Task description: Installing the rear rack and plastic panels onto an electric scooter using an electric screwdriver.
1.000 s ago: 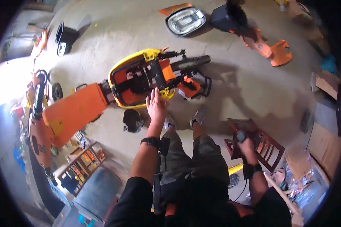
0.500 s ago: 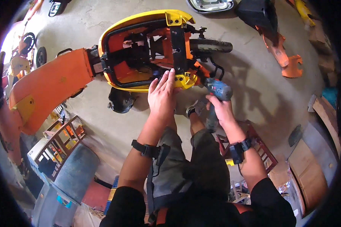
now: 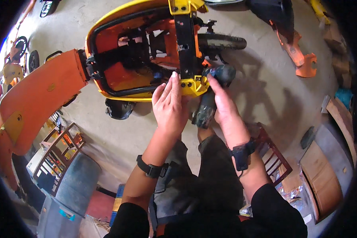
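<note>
My left hand rests with fingers stretched out against the lower right edge of an open scooter body, yellow-rimmed with an orange and black inside. My right hand grips a dark cordless drill, its body raised beside the yellow corner bracket right of my left hand; its tip is hidden. A black crossbar runs between two yellow brackets. A black tyre shows to the right, and a long orange panel extends left from the body.
Orange plastic parts and a black housing lie upper right. A red-brown chair is behind my right arm. A wooden rack and blue bin stand lower left. Cardboard and boards are at right.
My right hand has brought the drill up and inward, from over the chair to the yellow bracket. My left hand stays at the rim. The view has shifted, showing the scooter body larger.
</note>
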Demonstrator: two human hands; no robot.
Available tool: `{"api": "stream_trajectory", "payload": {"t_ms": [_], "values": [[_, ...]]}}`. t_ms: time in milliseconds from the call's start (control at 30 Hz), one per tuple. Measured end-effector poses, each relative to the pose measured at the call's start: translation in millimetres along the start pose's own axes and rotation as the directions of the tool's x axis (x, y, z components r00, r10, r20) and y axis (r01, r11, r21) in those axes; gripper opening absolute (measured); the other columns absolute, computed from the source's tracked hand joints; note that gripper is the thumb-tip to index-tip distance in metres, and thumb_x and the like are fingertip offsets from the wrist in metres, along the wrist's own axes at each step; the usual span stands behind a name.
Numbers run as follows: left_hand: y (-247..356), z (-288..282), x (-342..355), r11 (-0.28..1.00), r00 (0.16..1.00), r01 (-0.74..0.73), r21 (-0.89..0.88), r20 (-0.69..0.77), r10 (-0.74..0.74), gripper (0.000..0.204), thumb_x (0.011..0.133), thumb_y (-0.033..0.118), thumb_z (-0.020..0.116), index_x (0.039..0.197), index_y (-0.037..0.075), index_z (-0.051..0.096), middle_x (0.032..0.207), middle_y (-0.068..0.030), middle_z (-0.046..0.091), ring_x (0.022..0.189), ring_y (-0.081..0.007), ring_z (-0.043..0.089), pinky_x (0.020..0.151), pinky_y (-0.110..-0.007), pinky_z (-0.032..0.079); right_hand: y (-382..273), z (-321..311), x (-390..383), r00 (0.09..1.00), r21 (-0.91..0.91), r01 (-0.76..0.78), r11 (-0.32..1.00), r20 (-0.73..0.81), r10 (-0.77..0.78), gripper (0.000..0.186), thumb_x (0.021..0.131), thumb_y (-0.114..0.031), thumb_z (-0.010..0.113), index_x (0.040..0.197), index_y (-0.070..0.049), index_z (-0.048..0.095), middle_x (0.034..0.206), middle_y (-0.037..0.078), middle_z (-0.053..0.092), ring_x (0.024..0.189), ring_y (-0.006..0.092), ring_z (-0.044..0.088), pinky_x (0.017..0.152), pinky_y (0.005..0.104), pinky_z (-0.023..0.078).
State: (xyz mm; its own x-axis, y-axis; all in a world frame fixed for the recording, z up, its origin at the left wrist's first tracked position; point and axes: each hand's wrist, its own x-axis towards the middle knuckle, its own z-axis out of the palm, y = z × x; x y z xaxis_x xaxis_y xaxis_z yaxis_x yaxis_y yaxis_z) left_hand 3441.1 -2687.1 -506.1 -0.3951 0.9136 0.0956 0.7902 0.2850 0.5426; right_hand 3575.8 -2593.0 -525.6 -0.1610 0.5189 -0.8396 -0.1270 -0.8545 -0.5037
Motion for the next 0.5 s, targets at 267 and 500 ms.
{"api": "stream_trajectory", "payload": {"t_ms": [267, 500], "values": [[0, -1, 3, 0.999, 1.000, -0.021, -0.039, -0.012, 0.020, 0.080, 0.069, 0.003, 0.081, 0.144, -0.004, 0.054, 0.123, -0.0191, 0.072, 0.110, -0.0331, 0.071, 0.104, -0.044, 0.047, -10, 6, -12, 1.000, -0.101, -0.001, 0.995, -0.001, 0.000, 0.044, 0.092, -0.022, 0.077, 0.129, -0.004, 0.062, 0.119, 0.006, 0.067, 0.108, 0.0175, 0.065, 0.093, 0.0357, 0.054], [2, -5, 6, 0.997, 0.995, 0.063, -0.052, 0.085, -0.058, 0.081, 0.071, 0.004, 0.081, 0.146, -0.004, 0.052, 0.122, -0.0187, 0.072, 0.108, -0.0329, 0.071, 0.105, -0.044, 0.048, -26, 8, -4, 0.999, -0.291, 0.043, 0.956, 0.040, -0.032, 0.034, 0.092, -0.015, 0.071, 0.123, -0.002, 0.066, 0.112, 0.006, 0.069, 0.102, 0.0162, 0.066, 0.091, 0.0338, 0.053]]}}
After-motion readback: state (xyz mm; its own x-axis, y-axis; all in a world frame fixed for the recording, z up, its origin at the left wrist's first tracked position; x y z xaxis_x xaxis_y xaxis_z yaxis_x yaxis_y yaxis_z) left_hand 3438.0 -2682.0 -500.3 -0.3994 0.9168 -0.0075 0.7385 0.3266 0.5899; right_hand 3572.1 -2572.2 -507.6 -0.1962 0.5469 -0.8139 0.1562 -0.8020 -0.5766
